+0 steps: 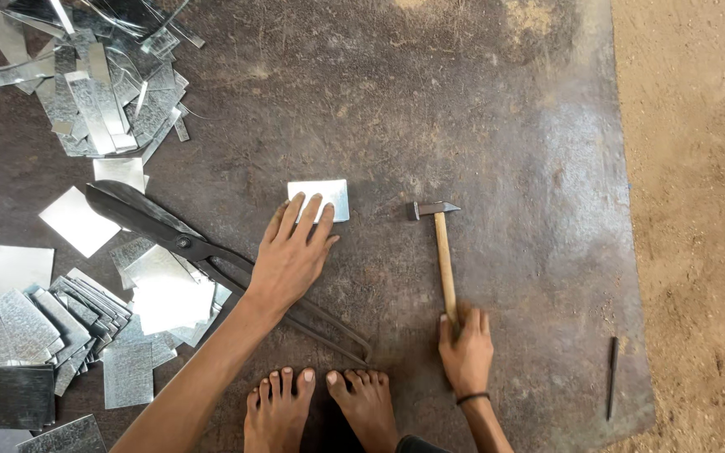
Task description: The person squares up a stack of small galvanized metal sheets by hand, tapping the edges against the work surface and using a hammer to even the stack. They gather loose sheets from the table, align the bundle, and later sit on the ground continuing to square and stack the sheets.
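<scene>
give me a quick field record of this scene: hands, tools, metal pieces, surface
left hand: flat, fingers on small metal sheet
right hand: gripping hammer by its wooden handle, head resting on the mat
tin snips: lying under the left forearm
cut sheets: stacked at left
offcut strips: piled top left
punch: right, near mat edge
surface: dark mat on dirt

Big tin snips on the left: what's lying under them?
The tin snips lie across cut sheet-metal pieces, which show beside the blades. The left hand and forearm cross the handles, hiding what lies beneath there; farther on is the bare dark metal floor sheet.
</scene>
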Demonstrator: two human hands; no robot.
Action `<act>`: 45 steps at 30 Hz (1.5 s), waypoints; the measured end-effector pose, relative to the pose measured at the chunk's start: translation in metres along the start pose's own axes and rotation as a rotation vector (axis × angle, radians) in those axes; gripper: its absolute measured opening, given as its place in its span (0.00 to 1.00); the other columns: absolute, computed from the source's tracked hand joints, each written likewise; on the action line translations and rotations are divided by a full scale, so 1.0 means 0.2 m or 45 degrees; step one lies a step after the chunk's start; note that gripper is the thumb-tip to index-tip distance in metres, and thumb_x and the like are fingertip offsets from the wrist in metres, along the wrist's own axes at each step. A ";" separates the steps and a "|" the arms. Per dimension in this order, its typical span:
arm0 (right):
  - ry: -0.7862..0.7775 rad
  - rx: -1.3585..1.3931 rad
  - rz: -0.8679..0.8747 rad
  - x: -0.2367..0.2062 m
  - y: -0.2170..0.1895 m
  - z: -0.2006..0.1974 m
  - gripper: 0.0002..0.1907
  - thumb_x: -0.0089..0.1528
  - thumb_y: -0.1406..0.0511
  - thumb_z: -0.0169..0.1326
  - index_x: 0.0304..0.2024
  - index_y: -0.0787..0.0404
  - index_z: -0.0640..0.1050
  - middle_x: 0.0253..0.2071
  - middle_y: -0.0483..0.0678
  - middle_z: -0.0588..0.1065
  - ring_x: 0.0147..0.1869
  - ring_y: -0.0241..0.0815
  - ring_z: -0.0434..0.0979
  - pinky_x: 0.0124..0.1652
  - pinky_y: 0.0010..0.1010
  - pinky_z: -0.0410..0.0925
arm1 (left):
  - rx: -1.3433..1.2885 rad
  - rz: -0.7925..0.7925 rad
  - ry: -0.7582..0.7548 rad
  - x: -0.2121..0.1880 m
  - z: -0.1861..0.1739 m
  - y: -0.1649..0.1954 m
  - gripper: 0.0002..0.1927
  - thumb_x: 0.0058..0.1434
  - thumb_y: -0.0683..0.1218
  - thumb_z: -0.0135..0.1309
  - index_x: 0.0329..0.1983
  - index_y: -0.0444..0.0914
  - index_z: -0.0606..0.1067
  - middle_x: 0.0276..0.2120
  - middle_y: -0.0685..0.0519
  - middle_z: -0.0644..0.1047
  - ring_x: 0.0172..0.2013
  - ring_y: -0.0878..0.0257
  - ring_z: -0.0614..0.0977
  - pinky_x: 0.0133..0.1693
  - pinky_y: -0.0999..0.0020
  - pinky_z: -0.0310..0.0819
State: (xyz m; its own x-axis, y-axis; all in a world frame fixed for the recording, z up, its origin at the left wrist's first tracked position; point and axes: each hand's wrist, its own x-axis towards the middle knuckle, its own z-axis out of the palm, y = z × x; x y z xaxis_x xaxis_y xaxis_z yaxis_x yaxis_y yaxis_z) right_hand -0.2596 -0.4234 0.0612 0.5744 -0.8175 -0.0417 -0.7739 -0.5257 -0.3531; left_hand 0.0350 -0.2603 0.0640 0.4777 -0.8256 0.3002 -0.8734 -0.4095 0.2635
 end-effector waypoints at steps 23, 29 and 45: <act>0.265 0.676 -0.418 0.07 -0.44 -0.32 0.13 0.73 0.59 0.43 0.45 0.64 0.69 0.25 0.50 0.71 0.22 0.39 0.69 0.21 0.34 0.64 | 0.202 0.201 -0.168 0.00 0.07 -0.07 0.31 0.60 0.44 0.56 0.66 0.33 0.66 0.63 0.39 0.68 0.63 0.44 0.71 0.64 0.53 0.68; -0.032 0.276 -0.342 0.07 -0.37 -0.06 0.13 0.70 0.60 0.46 0.43 0.65 0.68 0.21 0.57 0.73 0.21 0.54 0.74 0.21 0.42 0.65 | 0.307 0.223 -0.229 -0.02 0.09 -0.06 0.32 0.59 0.42 0.56 0.67 0.32 0.65 0.64 0.40 0.67 0.65 0.44 0.70 0.66 0.56 0.66; -0.145 0.277 -0.396 0.10 -0.44 -0.19 0.12 0.70 0.61 0.45 0.44 0.65 0.71 0.21 0.59 0.72 0.18 0.57 0.74 0.19 0.46 0.63 | 0.357 0.110 -0.121 0.02 -0.01 0.10 0.31 0.59 0.46 0.53 0.65 0.27 0.68 0.64 0.38 0.68 0.66 0.44 0.68 0.68 0.54 0.62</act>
State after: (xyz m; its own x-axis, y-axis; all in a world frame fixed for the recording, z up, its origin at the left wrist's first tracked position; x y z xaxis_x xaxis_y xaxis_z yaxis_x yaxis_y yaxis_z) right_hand -0.1890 -0.4024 0.1264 0.8078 -0.5894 -0.0003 -0.4907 -0.6722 -0.5545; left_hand 0.0187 -0.2713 0.0724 0.4014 -0.8892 0.2195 -0.9087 -0.4167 -0.0264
